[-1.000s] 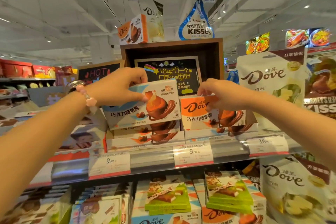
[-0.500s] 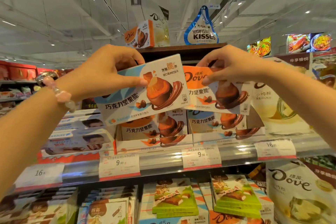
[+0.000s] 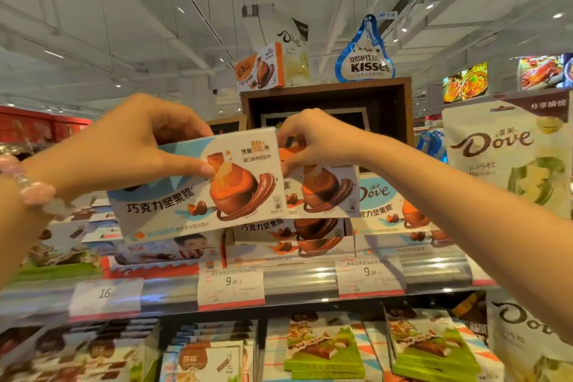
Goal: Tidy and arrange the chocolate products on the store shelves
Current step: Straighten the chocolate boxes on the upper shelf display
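Store shelf (image 3: 297, 281) ahead: your left hand (image 3: 133, 146) pinches a blue Dove box (image 3: 198, 186) above it, your right hand (image 3: 313, 141) pinches an orange Dove box (image 3: 322, 192) just behind.

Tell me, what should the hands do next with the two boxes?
Probably set the blue box, held by the left hand, onto the blue stack at right. The right hand holds an orange box above the orange stack.
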The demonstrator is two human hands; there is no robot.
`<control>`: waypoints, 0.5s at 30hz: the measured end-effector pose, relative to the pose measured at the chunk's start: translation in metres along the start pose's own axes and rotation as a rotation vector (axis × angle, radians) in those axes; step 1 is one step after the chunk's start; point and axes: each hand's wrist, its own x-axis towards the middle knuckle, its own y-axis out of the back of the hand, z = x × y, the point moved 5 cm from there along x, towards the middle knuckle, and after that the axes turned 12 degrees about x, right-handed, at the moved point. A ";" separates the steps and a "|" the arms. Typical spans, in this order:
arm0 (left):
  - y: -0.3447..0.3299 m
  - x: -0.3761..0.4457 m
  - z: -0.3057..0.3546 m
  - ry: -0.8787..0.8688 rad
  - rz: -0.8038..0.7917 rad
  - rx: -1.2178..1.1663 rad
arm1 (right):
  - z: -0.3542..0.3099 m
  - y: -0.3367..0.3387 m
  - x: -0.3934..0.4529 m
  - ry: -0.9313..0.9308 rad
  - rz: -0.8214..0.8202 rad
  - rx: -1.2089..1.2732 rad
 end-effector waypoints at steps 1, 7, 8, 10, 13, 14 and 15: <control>0.001 -0.003 -0.002 -0.010 -0.020 -0.006 | -0.002 -0.003 0.004 0.009 -0.002 0.012; 0.000 -0.016 -0.011 -0.028 -0.111 0.021 | -0.001 -0.021 0.010 0.042 -0.024 0.011; -0.001 -0.017 -0.011 -0.026 -0.119 0.024 | 0.001 -0.024 0.009 0.036 -0.023 0.002; -0.002 -0.018 -0.012 -0.005 -0.131 0.010 | 0.008 -0.028 0.005 0.020 -0.014 -0.012; -0.007 -0.018 -0.012 0.003 -0.155 0.002 | 0.016 -0.035 0.000 0.017 0.009 -0.015; -0.010 -0.018 -0.010 0.003 -0.160 0.000 | 0.017 -0.037 -0.002 0.020 0.012 -0.009; -0.012 -0.017 -0.010 0.004 -0.160 -0.001 | 0.019 -0.040 -0.003 0.021 0.008 -0.013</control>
